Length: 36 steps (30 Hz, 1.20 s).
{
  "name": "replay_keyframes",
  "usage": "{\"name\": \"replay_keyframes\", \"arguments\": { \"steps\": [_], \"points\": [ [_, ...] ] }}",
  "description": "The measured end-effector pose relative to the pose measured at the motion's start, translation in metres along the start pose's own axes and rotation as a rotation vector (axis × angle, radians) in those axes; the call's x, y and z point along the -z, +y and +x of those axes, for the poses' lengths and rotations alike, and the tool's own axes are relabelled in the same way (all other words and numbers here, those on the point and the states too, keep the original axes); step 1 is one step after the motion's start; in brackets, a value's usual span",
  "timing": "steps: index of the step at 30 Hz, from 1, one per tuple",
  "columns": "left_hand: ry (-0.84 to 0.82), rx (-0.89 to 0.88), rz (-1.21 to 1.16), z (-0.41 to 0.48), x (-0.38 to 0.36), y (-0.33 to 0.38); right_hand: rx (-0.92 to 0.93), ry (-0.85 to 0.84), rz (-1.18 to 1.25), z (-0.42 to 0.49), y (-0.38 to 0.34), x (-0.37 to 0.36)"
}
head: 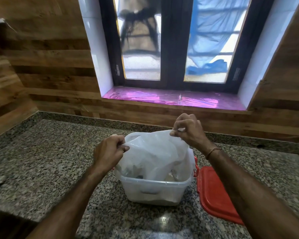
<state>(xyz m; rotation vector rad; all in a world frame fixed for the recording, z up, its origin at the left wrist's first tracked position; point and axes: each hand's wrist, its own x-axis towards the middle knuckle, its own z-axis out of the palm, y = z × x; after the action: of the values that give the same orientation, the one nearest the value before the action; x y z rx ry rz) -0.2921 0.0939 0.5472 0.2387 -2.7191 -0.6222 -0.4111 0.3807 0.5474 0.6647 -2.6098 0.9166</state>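
Note:
A translucent plastic tub (154,191) stands on the granite counter (47,163). A white plastic bag (155,150) sits inside it and rises above the rim. My left hand (108,151) pinches the bag's left edge. My right hand (188,131) pinches the bag's upper right edge, a little higher and farther back. The bag's mouth is stretched between both hands. Something dark lies low inside the tub, mostly hidden by the bag.
A red lid (214,194) lies flat on the counter just right of the tub, with red latches (195,169) showing at the tub's side. Wood-panelled walls and a window with a pink sill (171,98) lie behind. The counter's front edge drops off at lower left.

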Motion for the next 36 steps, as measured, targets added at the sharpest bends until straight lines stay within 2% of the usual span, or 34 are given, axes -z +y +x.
{"name": "replay_keyframes", "arguments": {
  "steps": [3, 6, 9, 13, 17, 19, 23, 25, 27, 31, 33, 36],
  "points": [
    [-0.085, -0.084, -0.015, 0.003, -0.003, 0.015, -0.129, 0.12, -0.058, 0.003, 0.002, -0.002],
    [-0.154, -0.177, -0.087, 0.011, -0.011, 0.043, -0.044, 0.109, 0.004, 0.002, -0.014, -0.013],
    [-0.077, -0.236, 0.018, 0.021, -0.029, 0.075, -0.003, 0.113, 0.132, 0.0, -0.027, -0.015],
    [0.002, -0.149, -0.124, 0.027, -0.044, 0.087, -0.07, 0.078, 0.445, -0.006, -0.01, -0.006],
    [-0.085, -0.147, -0.344, 0.04, -0.046, 0.068, -0.277, -0.103, 0.913, -0.033, 0.023, -0.005],
    [-0.143, -0.171, -0.396, 0.044, -0.048, 0.065, -0.315, -0.097, 1.024, -0.044, 0.029, -0.017],
    [-0.065, -0.049, -0.356, 0.047, -0.054, 0.065, -0.34, 0.066, 1.11, -0.048, 0.019, -0.029],
    [-0.08, -0.023, -0.409, 0.05, -0.054, 0.061, -0.357, 0.111, 1.136, -0.045, 0.013, -0.027],
    [-0.148, -0.037, -0.537, 0.049, -0.054, 0.06, -0.399, 0.054, 1.203, -0.042, 0.013, -0.026],
    [-0.138, -0.068, -0.67, 0.045, -0.053, 0.056, -0.435, -0.132, 1.186, -0.037, 0.015, -0.018],
    [-0.131, -0.105, -0.625, 0.045, -0.054, 0.06, -0.418, -0.105, 1.205, -0.036, 0.013, -0.017],
    [-0.092, -0.131, -0.576, 0.044, -0.051, 0.08, -0.373, 0.026, 1.211, -0.036, 0.006, -0.02]
  ]
}}
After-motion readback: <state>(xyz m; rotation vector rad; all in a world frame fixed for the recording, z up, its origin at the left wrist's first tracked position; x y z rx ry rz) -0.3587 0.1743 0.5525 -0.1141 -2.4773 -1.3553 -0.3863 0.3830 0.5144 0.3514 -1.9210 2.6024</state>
